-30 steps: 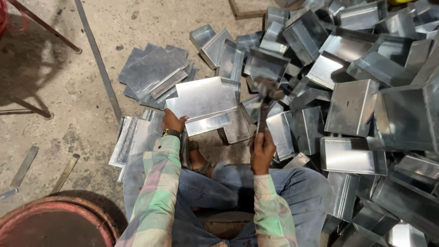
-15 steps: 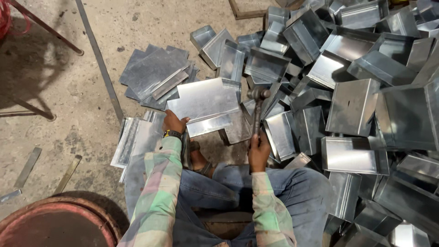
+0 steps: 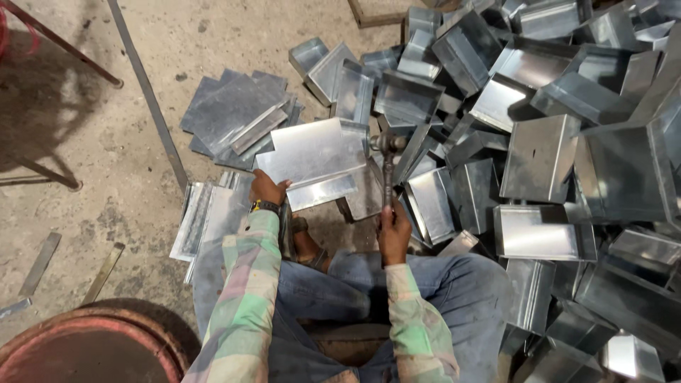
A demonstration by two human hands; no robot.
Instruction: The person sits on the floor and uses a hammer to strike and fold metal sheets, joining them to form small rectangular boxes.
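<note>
Right hand (image 3: 394, 230) grips a hammer (image 3: 387, 164) by its handle — head now upright above the sheet's right edge, less tilted than a moment ago. Left hand (image 3: 267, 188) pins the bent metal sheet (image 3: 312, 157) at its near-left corner — sheet unmoved, mid-hammering by the look.

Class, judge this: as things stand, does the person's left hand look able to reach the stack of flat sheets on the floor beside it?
Probably yes: the left hand grips the folded sheet, with the flat stack just beside it.

hammer (image 3: 387, 152) over metal sheet (image 3: 312, 154)
</note>
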